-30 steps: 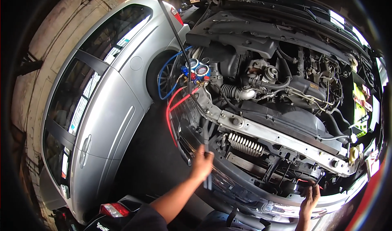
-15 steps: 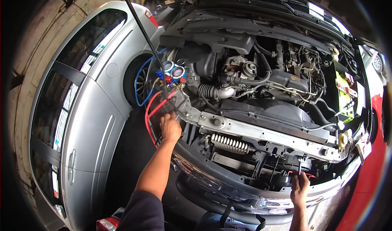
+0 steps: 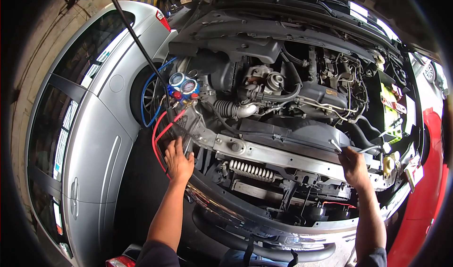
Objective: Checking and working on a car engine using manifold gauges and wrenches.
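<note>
An open car [image 3: 283, 128] sits between a silver car [image 3: 96, 144] on the left and a red car [image 3: 423, 168] on the right. The right hand [image 3: 354, 168] has its fingers round a thin, shiny tool [image 3: 335, 145], near the metal bar [image 3: 283, 157]; it points far and left. The left hand [image 3: 179, 164], fingers spread, is near bendy red hoses [image 3: 155, 140].

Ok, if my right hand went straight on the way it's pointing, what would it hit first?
Probably the black fan shroud, with the silver hand tool in your right hand touching first. Depth is unclear from this view, so the hand might pass above it.
</note>
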Motion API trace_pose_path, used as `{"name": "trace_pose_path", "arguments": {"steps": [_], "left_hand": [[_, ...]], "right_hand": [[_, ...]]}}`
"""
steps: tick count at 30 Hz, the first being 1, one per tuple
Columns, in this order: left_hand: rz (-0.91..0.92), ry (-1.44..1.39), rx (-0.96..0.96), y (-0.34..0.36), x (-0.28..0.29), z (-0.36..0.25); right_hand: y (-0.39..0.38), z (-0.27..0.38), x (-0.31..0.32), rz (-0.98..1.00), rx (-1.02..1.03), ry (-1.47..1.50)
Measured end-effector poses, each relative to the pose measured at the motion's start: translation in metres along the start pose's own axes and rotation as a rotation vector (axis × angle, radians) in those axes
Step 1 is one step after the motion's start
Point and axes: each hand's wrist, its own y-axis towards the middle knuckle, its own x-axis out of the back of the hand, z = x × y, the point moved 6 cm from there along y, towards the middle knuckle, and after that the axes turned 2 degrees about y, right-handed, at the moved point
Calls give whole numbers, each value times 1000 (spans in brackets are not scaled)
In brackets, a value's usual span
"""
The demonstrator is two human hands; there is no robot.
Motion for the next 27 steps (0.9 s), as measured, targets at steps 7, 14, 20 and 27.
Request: {"name": "trace_pose_path", "arguments": {"steps": [7, 14, 20, 27], "left_hand": [[-170, -580, -306, 8, -1, -97], [-173, -498, 81, 64, -73, -119], [-115, -345, 157, 69, -94, -116], [-144, -319, 133, 70, -91, -119]], "right_hand": [[93, -31, -12, 239, 21, -172], [180, -106, -84, 464, 204, -479], [194, -118, -139, 705, 854, -1034], [199, -122, -126, 672, -569, -222]]}}
